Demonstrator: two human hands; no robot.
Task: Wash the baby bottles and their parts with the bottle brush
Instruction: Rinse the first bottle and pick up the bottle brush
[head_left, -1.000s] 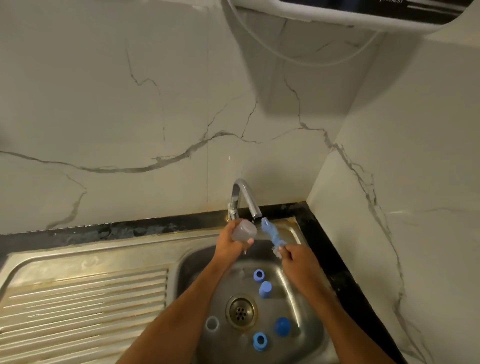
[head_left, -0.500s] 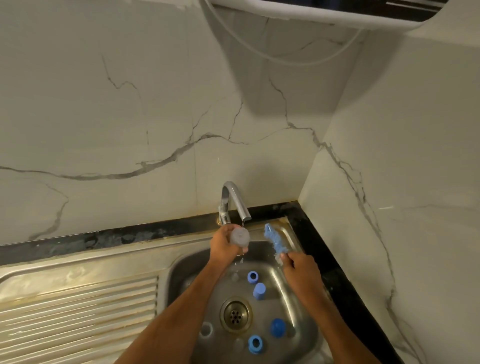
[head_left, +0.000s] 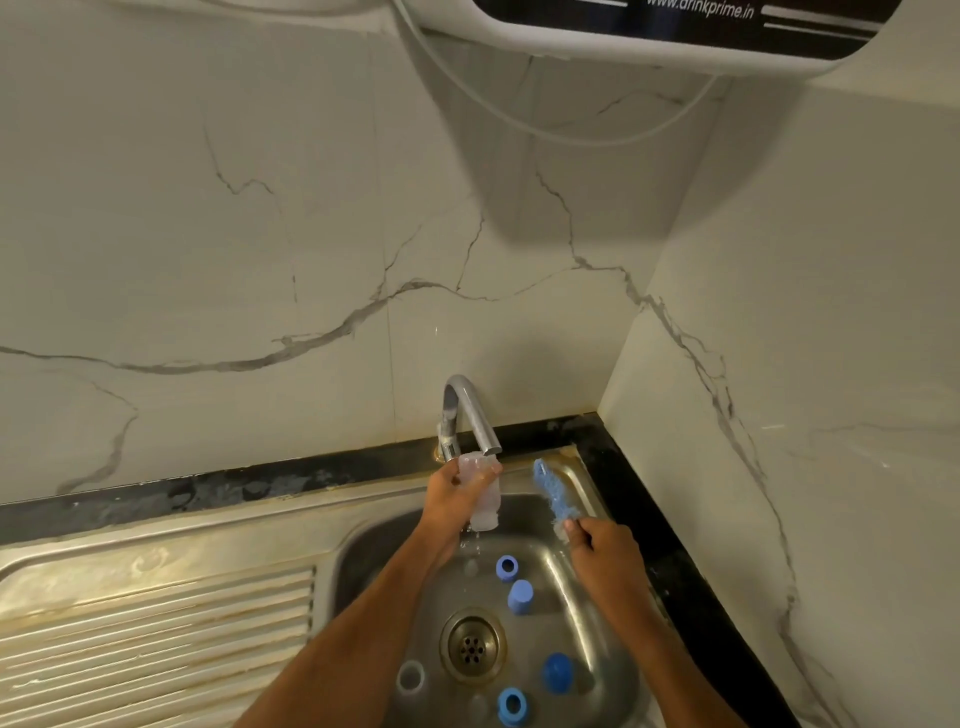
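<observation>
Left grip curls round a clear bottle, holding it tilted with its mouth pointing down, just under the tap spout; water drips from the mouth into the sink. Right grip closes on the handle of a blue brush, whose bristle head points up and away, just right of the bottle and apart from it. Below and between both grips, on the sink floor, lie a blue ring and a blue cap, close together. Nearer the person, around the drain, sit a clear ring on the left, another blue cap on the right and a second blue ring between them. Left of the left grip stretches the ribbed draining board
</observation>
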